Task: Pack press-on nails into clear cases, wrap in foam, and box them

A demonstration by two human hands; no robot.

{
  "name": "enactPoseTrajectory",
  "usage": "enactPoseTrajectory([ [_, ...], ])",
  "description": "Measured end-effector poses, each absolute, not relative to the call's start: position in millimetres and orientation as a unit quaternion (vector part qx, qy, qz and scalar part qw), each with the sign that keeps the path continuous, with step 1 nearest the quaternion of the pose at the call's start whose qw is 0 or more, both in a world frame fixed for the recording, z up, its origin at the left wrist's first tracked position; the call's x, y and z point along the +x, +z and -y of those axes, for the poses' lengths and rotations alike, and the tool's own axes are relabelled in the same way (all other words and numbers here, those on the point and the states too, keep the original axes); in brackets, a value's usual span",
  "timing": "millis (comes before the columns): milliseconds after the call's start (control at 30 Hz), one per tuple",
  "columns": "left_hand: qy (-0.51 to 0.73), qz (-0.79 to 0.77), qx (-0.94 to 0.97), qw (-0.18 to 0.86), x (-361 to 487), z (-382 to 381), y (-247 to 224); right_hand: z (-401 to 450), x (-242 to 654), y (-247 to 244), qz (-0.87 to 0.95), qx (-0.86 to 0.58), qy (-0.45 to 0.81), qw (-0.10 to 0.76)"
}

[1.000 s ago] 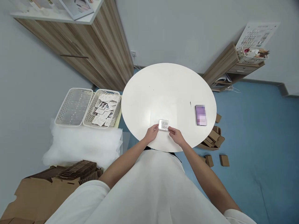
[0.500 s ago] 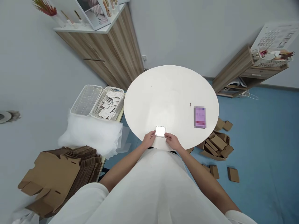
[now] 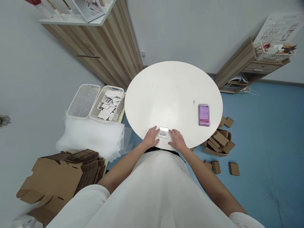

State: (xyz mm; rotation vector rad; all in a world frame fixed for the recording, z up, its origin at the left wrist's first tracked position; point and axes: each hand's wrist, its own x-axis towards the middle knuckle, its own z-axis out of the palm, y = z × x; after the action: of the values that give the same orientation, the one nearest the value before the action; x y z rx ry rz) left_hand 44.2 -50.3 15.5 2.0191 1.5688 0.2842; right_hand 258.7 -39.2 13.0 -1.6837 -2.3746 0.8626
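A small clear plastic case [image 3: 163,132] lies flat on the round white table [image 3: 175,85] near its front edge. Light glares off its upper part, and small shapes inside are too tiny to name. On its left side rests my left hand [image 3: 150,138], fingers spread, a fingertip at the case's edge. My right hand [image 3: 177,140] mirrors it on the right, also with fingers apart and a fingertip by the upper right corner. Whether the fingertips press on the case or only lie beside it, I cannot tell.
A purple box [image 3: 204,115] sits at the table's right. To the left stand a basket of white cards [image 3: 108,103], a basket of clear cases [image 3: 83,100], white foam sheets [image 3: 92,137] and stacked flat cardboard [image 3: 54,180]. Small brown boxes [image 3: 219,141] lie on the floor at right.
Both hands have gone from pinching the case's sides to lying with fingers spread beside it. The glare has shrunk, and shapes inside the case now show. The view has shifted slightly.
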Motion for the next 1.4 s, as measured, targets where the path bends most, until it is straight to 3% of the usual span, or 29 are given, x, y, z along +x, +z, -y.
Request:
enactPoseTrajectory([
  [133, 0.057, -0.496, 0.832, 0.241, 42.1, 42.6, 17.4, 41.7, 258.0, 10.0, 0.789, -0.581, 0.201, -0.002],
  [467, 0.024, -0.475, 0.861, 0.182, 46.4, 37.7, 10.0, 45.7, 251.6, -7.1, 0.834, -0.537, 0.124, -0.007],
  [867, 0.043, -0.49, 0.86, 0.135, 55.1, 35.7, 2.9, 43.4, 252.0, 3.6, 0.743, -0.584, 0.317, 0.079],
  [1100, 0.034, -0.467, 0.877, 0.11, 54.9, 33.5, 4.9, 45.0, 258.1, 8.1, 0.72, -0.585, 0.359, 0.106],
  [1400, 0.029, -0.439, 0.894, 0.092, 50.9, 31.2, 10.8, 54.0, 238.4, 24.3, 0.836, -0.516, 0.159, 0.101],
])
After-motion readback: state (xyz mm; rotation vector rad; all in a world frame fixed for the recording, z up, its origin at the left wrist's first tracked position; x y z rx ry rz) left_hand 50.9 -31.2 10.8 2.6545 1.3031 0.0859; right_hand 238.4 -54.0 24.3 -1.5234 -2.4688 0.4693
